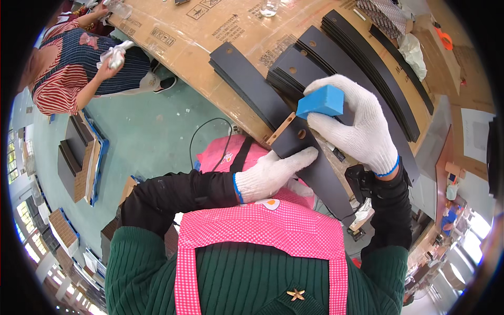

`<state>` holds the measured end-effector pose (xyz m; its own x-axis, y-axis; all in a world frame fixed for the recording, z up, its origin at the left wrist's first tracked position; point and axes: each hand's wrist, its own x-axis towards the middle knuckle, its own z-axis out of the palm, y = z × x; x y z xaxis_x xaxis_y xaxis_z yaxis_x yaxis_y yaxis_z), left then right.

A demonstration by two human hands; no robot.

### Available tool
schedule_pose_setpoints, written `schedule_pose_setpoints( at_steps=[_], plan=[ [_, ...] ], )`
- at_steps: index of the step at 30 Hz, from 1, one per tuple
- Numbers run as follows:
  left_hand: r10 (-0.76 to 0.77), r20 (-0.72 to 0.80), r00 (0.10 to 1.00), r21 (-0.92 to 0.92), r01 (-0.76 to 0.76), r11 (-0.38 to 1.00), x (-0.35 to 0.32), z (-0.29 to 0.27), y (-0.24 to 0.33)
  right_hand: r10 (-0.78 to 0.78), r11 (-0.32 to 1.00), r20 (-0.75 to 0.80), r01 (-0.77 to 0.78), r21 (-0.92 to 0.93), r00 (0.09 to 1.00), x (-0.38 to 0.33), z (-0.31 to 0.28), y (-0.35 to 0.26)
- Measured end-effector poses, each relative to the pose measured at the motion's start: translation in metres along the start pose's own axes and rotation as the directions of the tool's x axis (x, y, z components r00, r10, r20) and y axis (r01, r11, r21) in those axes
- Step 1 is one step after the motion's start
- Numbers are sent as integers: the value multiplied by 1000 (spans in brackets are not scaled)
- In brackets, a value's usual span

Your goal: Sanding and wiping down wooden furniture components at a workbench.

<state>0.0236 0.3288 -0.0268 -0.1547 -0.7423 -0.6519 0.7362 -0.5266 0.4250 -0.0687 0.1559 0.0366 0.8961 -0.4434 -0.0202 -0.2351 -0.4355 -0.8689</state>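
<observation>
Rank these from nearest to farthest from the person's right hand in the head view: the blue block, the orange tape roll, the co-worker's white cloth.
1. Blue block: pinched in the fingers of the right hand, above the dark panel.
2. Orange tape roll: up and to the right, on the cardboard-covered table.
3. White cloth: far left, in the co-worker's hands.

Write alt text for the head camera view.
A white-gloved right hand presses a blue sponge block toward a black panel that the gloved left hand steadies. More black panels lie stacked on the cardboard-covered table.
</observation>
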Motion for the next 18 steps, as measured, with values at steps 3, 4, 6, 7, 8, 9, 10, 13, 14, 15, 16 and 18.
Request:
schedule_pose_setpoints(
  at_steps=[3, 4, 6, 7, 8, 9, 10, 13, 14, 15, 16, 18],
  plan=[
    [-6, 3, 1000, -9, 6, 1000, -1, 1, 1, 18, 1000, 61, -17, -25, 998, 3, -1, 0],
    [1, 9, 1000, -12, -1, 1000, -1, 2, 1, 48, 999, 81, -46, -29, 996, 4, -2, 0],
    [4, 20, 1000, -26, -4, 1000, -2, 3, 0, 88, 996, 107, -88, -7, 990, 5, -4, -1],
    [11, 16, 1000, -17, -11, 1000, -2, 3, 0, 91, 995, 40, -90, -33, 995, 8, -5, -1],
    [17, 13, 1000, -13, -17, 1000, -2, 3, -1, 142, 986, -17, -143, -83, 990, 8, -4, -1],
    [35, 19, 999, -12, -35, 999, -3, 3, -1, 200, 976, -29, -202, -82, 979, 7, -7, -3],
    [17, 17, 1000, -16, -17, 1000, -4, 3, -3, 165, 986, 6, -164, -42, 986, 5, -6, -4],
    [3, 28, 1000, -34, -2, 999, -4, 2, -4, 92, 996, 64, -92, -11, 994, 1, -2, -6],
    [8, 25, 1000, -30, -7, 1000, -3, 2, -4, 81, 996, 103, -84, 25, 991, 1, -1, -6],
    [9, 32, 999, -27, -8, 1000, -2, 2, -3, 97, 995, 86, -98, 3, 992, 2, -1, -5],
    [12, 37, 999, -23, -11, 1000, -1, 1, -3, 54, 998, 82, -52, -35, 995, 3, -1, -5],
    [11, 60, 998, -20, -9, 1000, 1, 0, -1, 139, 983, -43, -143, -112, 989, 9, -4, -3]
  ],
)
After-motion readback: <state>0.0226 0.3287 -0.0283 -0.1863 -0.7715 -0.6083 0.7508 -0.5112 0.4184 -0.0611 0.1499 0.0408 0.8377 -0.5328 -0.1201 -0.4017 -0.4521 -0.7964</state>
